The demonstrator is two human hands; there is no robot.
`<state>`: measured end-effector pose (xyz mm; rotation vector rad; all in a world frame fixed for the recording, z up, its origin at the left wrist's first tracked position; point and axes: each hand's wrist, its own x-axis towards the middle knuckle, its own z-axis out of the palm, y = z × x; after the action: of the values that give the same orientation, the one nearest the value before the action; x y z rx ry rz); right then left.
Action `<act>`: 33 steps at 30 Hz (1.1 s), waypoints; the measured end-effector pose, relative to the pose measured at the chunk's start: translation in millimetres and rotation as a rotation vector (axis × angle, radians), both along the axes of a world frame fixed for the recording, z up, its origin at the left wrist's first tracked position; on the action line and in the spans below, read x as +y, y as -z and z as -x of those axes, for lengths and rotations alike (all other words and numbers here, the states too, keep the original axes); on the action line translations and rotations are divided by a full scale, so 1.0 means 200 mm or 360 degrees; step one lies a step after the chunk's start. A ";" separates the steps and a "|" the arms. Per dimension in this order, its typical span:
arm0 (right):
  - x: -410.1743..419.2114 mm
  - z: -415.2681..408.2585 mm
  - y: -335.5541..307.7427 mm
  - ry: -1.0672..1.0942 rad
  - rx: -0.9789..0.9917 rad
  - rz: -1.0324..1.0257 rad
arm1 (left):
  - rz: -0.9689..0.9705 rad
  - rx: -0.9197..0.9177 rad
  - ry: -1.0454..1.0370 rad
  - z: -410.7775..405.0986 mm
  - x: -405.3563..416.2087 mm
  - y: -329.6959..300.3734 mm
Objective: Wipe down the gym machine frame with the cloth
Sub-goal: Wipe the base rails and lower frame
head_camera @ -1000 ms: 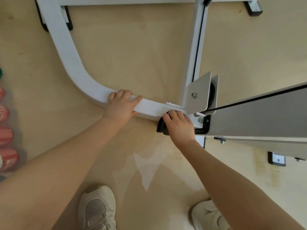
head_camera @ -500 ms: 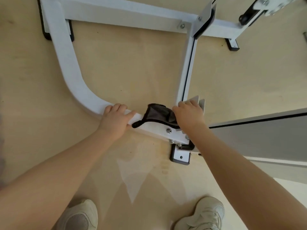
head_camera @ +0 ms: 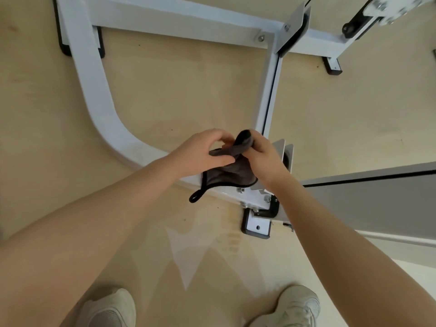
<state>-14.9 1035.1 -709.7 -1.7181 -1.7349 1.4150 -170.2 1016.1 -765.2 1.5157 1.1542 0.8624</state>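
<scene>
Both hands are off the white frame (head_camera: 99,100) now and up above its curved rail, where a moment ago the left braced on it. My left hand (head_camera: 200,152) and right hand (head_camera: 262,156) each pinch the dark grey cloth (head_camera: 231,171), bunched between them in a firm grip. The cloth hangs downward, its long axis running towards me, loop dangling over the rail's lower edge.

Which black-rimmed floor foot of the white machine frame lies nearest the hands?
The foot plate just below the dark grey cloth; the other feet sit far off along the top.
</scene>
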 end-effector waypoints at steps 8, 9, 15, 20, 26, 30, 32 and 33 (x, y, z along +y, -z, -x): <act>0.00 0.05 -0.02 0.0302 0.0907 0.0500 | 0.0568 -0.0061 0.0248 0.10 -0.11 0.04; 0.01 0.05 -0.02 0.0310 0.0867 0.0451 | 0.0629 -0.0057 0.0252 0.12 -0.12 0.05; 0.07 0.03 0.05 0.0413 -0.0268 -0.0270 | 0.0975 -0.0200 -0.0087 0.28 -0.17 0.05; -0.03 0.11 0.05 -0.0096 -0.0887 -0.1100 | 0.1405 -0.0839 -0.0870 0.19 -0.13 0.00; -0.19 0.20 0.09 -0.0782 -0.1087 -0.0961 | 0.1550 -0.1435 -0.0694 0.09 -0.11 -0.10; -0.23 0.19 0.12 -0.0940 -0.0892 -0.0743 | 0.1439 -0.1281 -0.0861 0.04 -0.12 -0.08; -0.23 0.16 0.13 -0.0881 -0.0951 -0.0747 | 0.1446 -0.1391 -0.0864 0.03 -0.12 -0.08; -0.22 0.15 0.13 -0.0789 -0.0964 -0.0746 | 0.1419 -0.1392 -0.0787 0.01 -0.12 -0.08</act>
<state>-44.8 990.6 -736.5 -1.5978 -2.6915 0.5379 -173.1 993.1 -749.3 0.0653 1.0039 0.9806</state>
